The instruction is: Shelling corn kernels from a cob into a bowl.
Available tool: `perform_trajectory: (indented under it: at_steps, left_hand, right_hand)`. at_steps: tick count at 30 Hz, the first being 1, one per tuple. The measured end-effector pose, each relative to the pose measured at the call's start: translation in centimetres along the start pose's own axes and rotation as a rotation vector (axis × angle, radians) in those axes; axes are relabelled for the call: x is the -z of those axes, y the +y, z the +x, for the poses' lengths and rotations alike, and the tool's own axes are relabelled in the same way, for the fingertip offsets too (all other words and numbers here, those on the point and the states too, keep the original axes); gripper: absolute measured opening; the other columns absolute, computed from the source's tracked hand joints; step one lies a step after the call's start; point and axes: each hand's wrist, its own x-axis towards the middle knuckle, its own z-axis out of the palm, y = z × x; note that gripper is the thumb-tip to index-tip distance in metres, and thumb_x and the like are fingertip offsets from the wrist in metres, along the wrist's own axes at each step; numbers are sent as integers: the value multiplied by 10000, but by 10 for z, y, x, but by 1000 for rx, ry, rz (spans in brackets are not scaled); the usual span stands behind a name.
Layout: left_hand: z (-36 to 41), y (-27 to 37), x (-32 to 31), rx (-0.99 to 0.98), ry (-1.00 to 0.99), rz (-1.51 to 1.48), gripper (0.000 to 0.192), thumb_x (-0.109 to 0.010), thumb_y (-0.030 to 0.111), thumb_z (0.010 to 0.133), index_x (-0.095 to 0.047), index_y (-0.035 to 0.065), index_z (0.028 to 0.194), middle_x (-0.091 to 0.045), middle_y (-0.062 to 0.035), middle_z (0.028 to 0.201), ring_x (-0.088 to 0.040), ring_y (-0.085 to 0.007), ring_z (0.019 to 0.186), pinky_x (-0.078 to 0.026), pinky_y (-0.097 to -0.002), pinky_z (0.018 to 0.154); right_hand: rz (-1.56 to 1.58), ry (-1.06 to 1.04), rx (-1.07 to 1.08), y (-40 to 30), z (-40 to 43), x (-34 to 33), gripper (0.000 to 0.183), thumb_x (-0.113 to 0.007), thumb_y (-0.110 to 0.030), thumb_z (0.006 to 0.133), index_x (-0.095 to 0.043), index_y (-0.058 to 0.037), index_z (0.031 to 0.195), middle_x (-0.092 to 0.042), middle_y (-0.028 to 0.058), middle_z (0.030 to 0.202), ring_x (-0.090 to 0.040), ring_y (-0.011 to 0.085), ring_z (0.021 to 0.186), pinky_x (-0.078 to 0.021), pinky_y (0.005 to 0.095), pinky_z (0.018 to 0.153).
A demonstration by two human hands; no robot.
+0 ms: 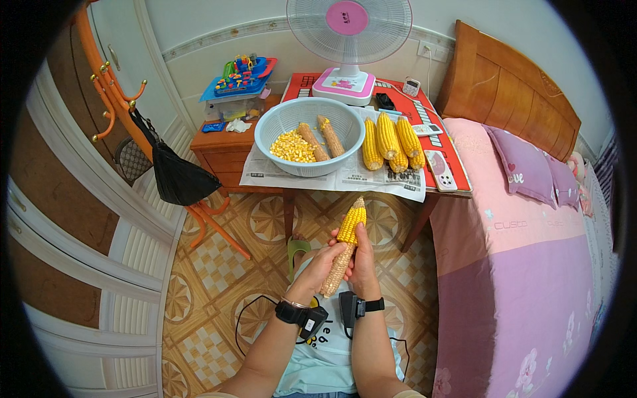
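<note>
Both my hands grip one corn cob (348, 234) above my lap, tilted with its pointed tip away from me. Yellow kernels cover its far part, while the near part is bare. My left hand (322, 266) wraps the bare stretch from the left, thumb at the kernels' lower edge. From the right, my right hand (364, 261) holds it with the thumb against the kernels. Beyond, on the table, a light blue plastic colander basin (264, 144) contains loose kernels (292, 148) and two mostly stripped cobs (331, 137). Several full corn cobs (387, 137) lie piled right of the basin.
Newspaper (348, 181) lies beneath the basin and cobs. A pink-and-white fan (343, 85) stands behind. Phones (440, 169) rest at the table's right. A bed (537, 268) flanks the right side; an orange coat rack (134, 119) with a black bag (179, 174) stands left.
</note>
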Motion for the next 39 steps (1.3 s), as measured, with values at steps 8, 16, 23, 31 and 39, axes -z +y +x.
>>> perform_trajectory:
  at_steps: [8, 16, 23, 31, 39]
  left_hand:
    - [0, 0, 0, 1, -7, 26, 309, -435, 310, 1002, -544, 22, 1020, -610, -59, 739, -606, -129, 553, -520, -241, 485]
    - [0, 0, 1, -8, 1, 10, 302, -465, 291, 981, -577, 11, 982, -634, -85, 737, -627, -157, 563, -529, -261, 501]
    - [-2, 2, -2, 3, 9, 53, 296, -430, 298, 1005, -538, 24, 1034, -606, -53, 751, -603, -119, 560, -516, -233, 487]
    - [-2, 1, -1, -3, 25, 76, 304, -448, 285, 990, -574, 9, 979, -624, -76, 753, -622, -141, 580, -529, -256, 517]
    - [-5, 8, -1, -63, 106, 164, 353, -482, 317, 981, -608, -12, 953, -645, -80, 829, -638, -150, 682, -530, -256, 614]
  right_hand:
    - [12, 4, 0, 1, 0, 0, 490, -449, -467, 990, -446, -68, 1275, -622, 98, 941, -632, 166, 781, -560, 261, 616]
    - [33, 3, 0, -2, -3, -5, 383, -424, -405, 1013, -462, -70, 1195, -632, 102, 943, -631, 146, 766, -546, 240, 582]
    - [4, -1, 7, 1, -1, -1, 502, -449, -476, 987, -448, -70, 1282, -620, 101, 948, -630, 159, 777, -560, 253, 604]
    - [20, 2, -4, -1, -1, -2, 504, -441, -479, 988, -442, -78, 1293, -620, 104, 951, -627, 155, 750, -547, 233, 547]
    - [129, -31, 3, -5, -2, -4, 404, -411, -402, 1011, -513, -29, 1131, -636, 114, 941, -625, 158, 778, -532, 254, 602]
